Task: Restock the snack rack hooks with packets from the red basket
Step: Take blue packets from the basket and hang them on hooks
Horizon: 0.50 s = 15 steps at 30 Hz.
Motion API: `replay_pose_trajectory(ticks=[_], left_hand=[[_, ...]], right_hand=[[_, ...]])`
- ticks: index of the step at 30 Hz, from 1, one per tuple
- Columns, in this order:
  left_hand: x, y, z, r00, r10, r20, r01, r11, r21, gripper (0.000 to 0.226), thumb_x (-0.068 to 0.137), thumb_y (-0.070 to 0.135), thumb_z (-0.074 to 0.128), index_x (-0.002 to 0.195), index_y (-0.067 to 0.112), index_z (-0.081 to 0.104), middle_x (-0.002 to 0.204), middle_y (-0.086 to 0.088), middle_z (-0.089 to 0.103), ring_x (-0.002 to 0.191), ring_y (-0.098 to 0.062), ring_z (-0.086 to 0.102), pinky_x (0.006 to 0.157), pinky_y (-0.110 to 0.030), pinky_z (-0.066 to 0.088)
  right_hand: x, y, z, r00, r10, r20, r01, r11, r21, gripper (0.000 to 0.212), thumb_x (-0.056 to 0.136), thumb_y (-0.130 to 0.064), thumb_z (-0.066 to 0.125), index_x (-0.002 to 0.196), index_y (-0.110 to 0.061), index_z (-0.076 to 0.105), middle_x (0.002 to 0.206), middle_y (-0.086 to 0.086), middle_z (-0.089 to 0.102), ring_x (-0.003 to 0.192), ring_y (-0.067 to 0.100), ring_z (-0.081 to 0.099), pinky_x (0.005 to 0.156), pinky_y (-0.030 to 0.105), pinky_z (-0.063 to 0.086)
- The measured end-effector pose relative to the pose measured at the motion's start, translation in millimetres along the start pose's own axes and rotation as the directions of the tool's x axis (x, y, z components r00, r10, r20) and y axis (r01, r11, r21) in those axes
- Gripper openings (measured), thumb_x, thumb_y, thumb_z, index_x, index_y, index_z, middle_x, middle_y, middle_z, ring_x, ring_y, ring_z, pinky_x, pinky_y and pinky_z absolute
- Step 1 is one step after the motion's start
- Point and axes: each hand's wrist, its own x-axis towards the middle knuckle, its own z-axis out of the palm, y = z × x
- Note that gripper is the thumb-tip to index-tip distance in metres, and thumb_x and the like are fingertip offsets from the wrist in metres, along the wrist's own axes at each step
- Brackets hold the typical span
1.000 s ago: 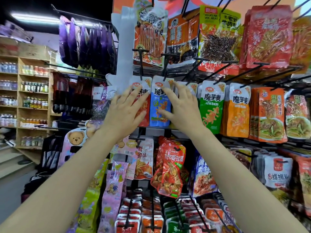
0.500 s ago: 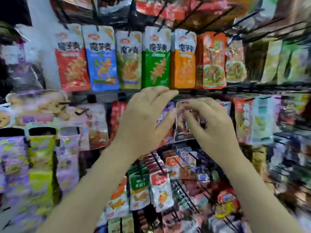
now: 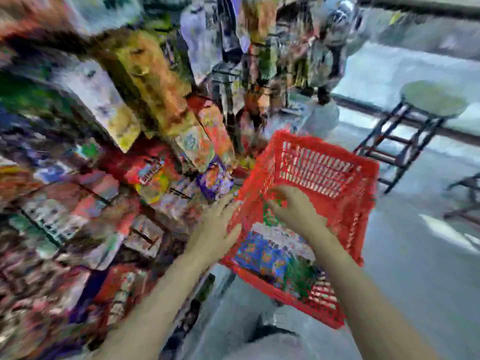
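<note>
The frame is heavily blurred. The red basket [image 3: 327,172] stands on the floor to the right of the snack rack [image 3: 155,120]. Blue, white and green packets [image 3: 265,253] lie in its bottom. My left hand [image 3: 215,227] rests with fairly straight fingers against the basket's left rim. My right hand [image 3: 296,211] is inside the basket, with its fingers bent down over a green packet [image 3: 270,216]. The blur hides whether it grips that packet.
Hanging and stacked snack packets fill the rack across the left half of the view. A round stool with a dark metal frame [image 3: 415,118] stands on the grey floor beyond the basket. Another dark frame [image 3: 465,193] shows at the right edge.
The view has swung down from the upper hooks to the floor. Both hands have dropped from the hanging packets to the red basket, the right one into it.
</note>
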Motion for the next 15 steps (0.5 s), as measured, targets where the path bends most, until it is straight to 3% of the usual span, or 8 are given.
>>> replay_pose_trajectory(ticks=[3, 7, 10, 13, 15], left_hand=[[16.7, -8.6, 47.1, 0.998, 0.009, 0.062, -0.011, 0.999, 0.037, 0.071, 0.088, 0.049, 0.044, 0.145, 0.006, 0.052, 0.158, -0.018, 0.04, 0.144, -0.037, 0.04, 0.112, -0.052, 0.041], [21.3, -19.4, 64.1, 0.998, 0.011, 0.06, -0.019, 0.991, 0.136, 0.079, 0.09, 0.056, 0.041, 0.156, 0.014, 0.035, 0.169, -0.005, 0.013, 0.156, -0.024, 0.009, 0.119, -0.05, 0.03], [16.1, -28.4, 70.1, 0.998, 0.006, 0.061, -0.01, 0.997, 0.078, 0.079, 0.096, 0.057, 0.04, 0.161, 0.019, 0.019, 0.17, 0.007, -0.007, 0.156, -0.012, -0.012, 0.123, -0.051, 0.019], [8.5, -26.9, 69.0, 0.996, -0.026, 0.089, 0.022, 0.998, 0.054, 0.081, 0.095, 0.063, 0.037, 0.163, 0.025, 0.012, 0.168, 0.013, -0.016, 0.154, -0.008, -0.018, 0.125, -0.049, 0.012], [5.7, -25.3, 66.0, 0.992, -0.038, 0.121, 0.026, 0.995, 0.101, 0.088, 0.093, 0.069, 0.038, 0.163, 0.026, 0.006, 0.167, 0.012, -0.02, 0.153, -0.007, -0.021, 0.125, -0.042, 0.002]], right_hand=[[6.0, 35.7, 18.1, 0.986, 0.137, 0.092, -0.141, 0.989, 0.044, 0.027, 0.088, -0.02, 0.074, 0.109, -0.004, 0.069, 0.101, 0.014, 0.072, 0.095, 0.029, 0.065, 0.078, 0.033, 0.039], [22.7, 67.0, 64.0, 0.941, 0.242, 0.235, -0.264, 0.962, 0.07, 0.035, 0.09, -0.021, 0.072, 0.119, -0.002, 0.063, 0.109, 0.017, 0.069, 0.096, 0.033, 0.066, 0.075, 0.029, 0.039], [29.3, 91.0, 97.9, 0.836, 0.392, 0.384, -0.423, 0.906, -0.003, 0.06, 0.09, -0.035, 0.072, 0.138, -0.009, 0.048, 0.13, 0.017, 0.055, 0.109, 0.035, 0.06, 0.09, 0.042, 0.051], [25.8, 117.5, 123.2, 0.722, 0.614, 0.319, -0.571, 0.789, -0.228, 0.07, 0.088, -0.051, 0.066, 0.141, -0.011, 0.044, 0.137, 0.019, 0.05, 0.127, 0.038, 0.048, 0.104, 0.046, 0.045], [16.8, 126.2, 130.1, 0.679, 0.682, 0.272, -0.628, 0.731, -0.266, 0.074, 0.086, -0.058, 0.064, 0.139, -0.011, 0.044, 0.138, 0.018, 0.048, 0.131, 0.038, 0.043, 0.109, 0.05, 0.04]])
